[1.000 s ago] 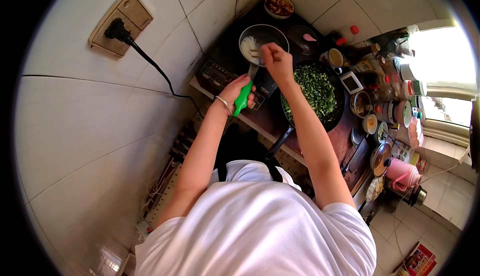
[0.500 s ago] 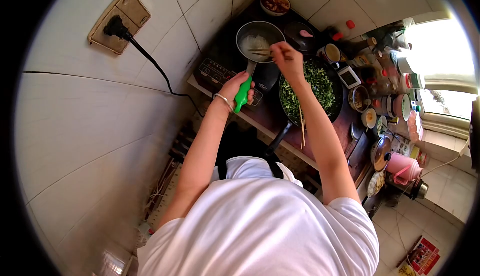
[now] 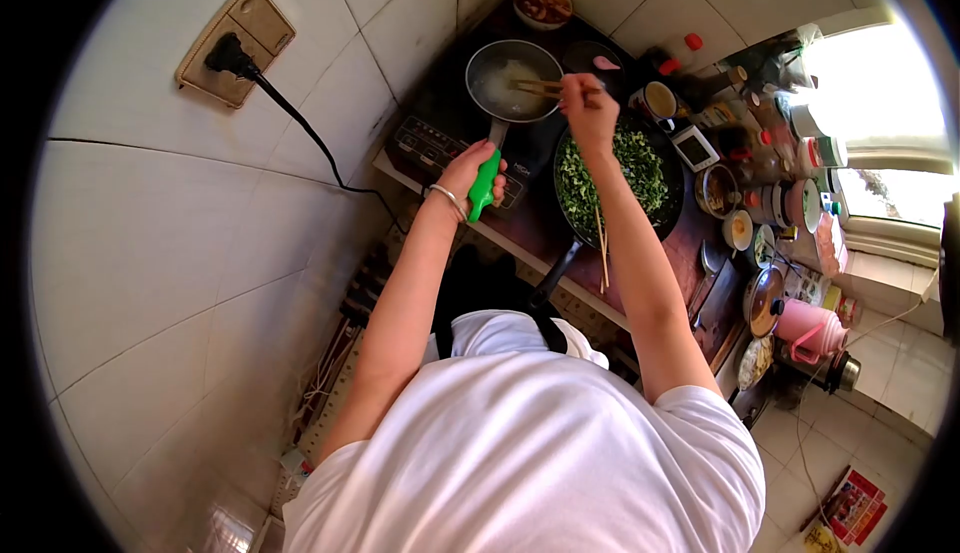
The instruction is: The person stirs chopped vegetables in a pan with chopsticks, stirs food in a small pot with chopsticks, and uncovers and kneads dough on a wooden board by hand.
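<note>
The fingers of your left hand are clamped round the green grip of the pan, whose long axis runs from them away from you and a little right, its bowl just beyond them over the hob; whether it rests there you cannot tell. The fingers of your right hand are together on a pair of chopsticks, which point left from them, over the pan's rim, tips at the whitish, partly blurred food. Nearer you than the right fingers lies the wok of chopped greens, your forearm across it, its handle aimed back at you; a second pair lies near that forearm. Beyond the right fingers are a dark lid and a bowl; rightward, a white timer and bottles on the brown worktop, then a bright window. Left of the left fingers, a black cord hangs against the tiled wall.
</note>
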Tool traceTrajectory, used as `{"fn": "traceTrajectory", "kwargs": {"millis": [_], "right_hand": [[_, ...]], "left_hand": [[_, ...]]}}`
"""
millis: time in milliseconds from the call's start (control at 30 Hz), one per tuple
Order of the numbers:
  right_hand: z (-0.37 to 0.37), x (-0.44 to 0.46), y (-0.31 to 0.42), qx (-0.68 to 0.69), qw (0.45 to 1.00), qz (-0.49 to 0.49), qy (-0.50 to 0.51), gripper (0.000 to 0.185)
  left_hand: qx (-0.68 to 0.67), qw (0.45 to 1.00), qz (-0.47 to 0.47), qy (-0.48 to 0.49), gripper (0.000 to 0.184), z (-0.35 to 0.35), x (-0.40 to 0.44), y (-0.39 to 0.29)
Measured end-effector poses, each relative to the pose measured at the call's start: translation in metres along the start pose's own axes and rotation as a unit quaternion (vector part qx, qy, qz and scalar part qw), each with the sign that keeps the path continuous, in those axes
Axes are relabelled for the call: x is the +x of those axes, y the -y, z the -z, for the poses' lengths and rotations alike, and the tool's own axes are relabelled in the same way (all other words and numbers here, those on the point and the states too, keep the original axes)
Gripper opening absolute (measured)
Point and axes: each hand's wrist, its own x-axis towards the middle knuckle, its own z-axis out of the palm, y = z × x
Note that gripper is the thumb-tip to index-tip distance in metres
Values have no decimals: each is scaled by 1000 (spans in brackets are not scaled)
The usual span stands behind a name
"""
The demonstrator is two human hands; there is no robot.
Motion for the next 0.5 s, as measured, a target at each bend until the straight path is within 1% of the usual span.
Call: {"fn": "traceTrajectory", "kwargs": {"millis": [67, 100, 133, 200, 233, 267, 300, 333, 400, 433, 500], "right_hand": [[-5, -9, -11, -44, 995, 7, 92, 18], [-2, -4, -9, -105, 991, 23, 79, 18], [-2, 7, -5, -108, 993, 34, 45, 17], [3, 14, 12, -46, 999, 0, -2, 18], [0, 15, -3, -46, 999, 1, -3, 18], [-6, 12, -26, -90, 995, 37, 29, 18], [-13, 9, -27, -133, 986, 75, 60, 19], [-11, 2, -25, -131, 981, 71, 123, 19], [-12, 16, -20, -83, 991, 74, 73, 15], [-12, 16, -17, -83, 991, 74, 73, 15], [-15, 18, -12, 16, 999, 38, 16, 16]], "left_hand": [[0, 1000, 1, -1, 19, 2, 0, 2], [-2, 1000, -1, -2, 18, 0, -1, 1], [-5, 1000, -4, -3, 18, -1, -1, 0], [3, 1000, -5, -9, 18, -2, -3, 2], [10, 1000, -8, -15, 17, -3, -1, 1], [10, 1000, -6, -15, 17, -3, -1, 3], [5, 1000, 0, -5, 17, -2, 1, 3], [0, 1000, 3, 4, 16, -1, 2, 2], [1, 1000, -2, 2, 17, 0, 2, 2], [2, 1000, -6, 0, 18, 0, 2, 3], [5, 1000, -8, -6, 17, -3, 1, 2]]}}
